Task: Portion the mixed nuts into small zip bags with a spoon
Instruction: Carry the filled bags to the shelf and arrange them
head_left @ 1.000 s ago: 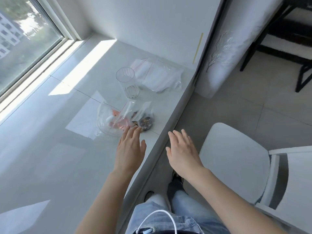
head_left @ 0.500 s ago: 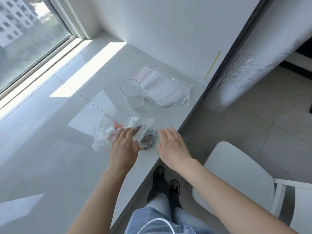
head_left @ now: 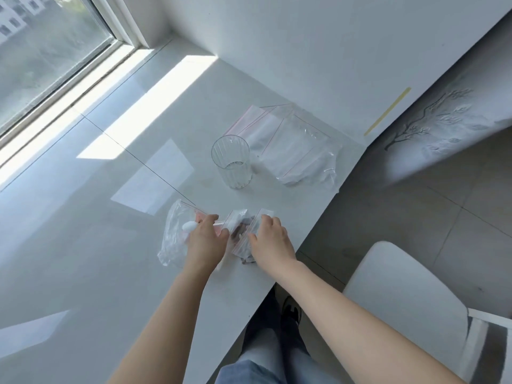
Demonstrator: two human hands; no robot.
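Both hands have reached the bags: my left hand (head_left: 206, 242) grips the big bag (head_left: 173, 236), my right hand (head_left: 270, 235) pinches the nut bag (head_left: 241, 227); I should separate them gently.

Glossy, smooth white counter (head_left: 83, 259), reflecting window light. Clear ribbed tumbler (head_left: 232, 161), glass or plastic, cannot be told. Thin transparent plastic zip bags (head_left: 291, 145), crinkled and shiny, with red seal lines. Matt white chair seat (head_left: 401, 289). Embossed pale cloth (head_left: 443, 120), matt.

Bright window (head_left: 50, 51) daylight; sun patches, wide-angle distortion.
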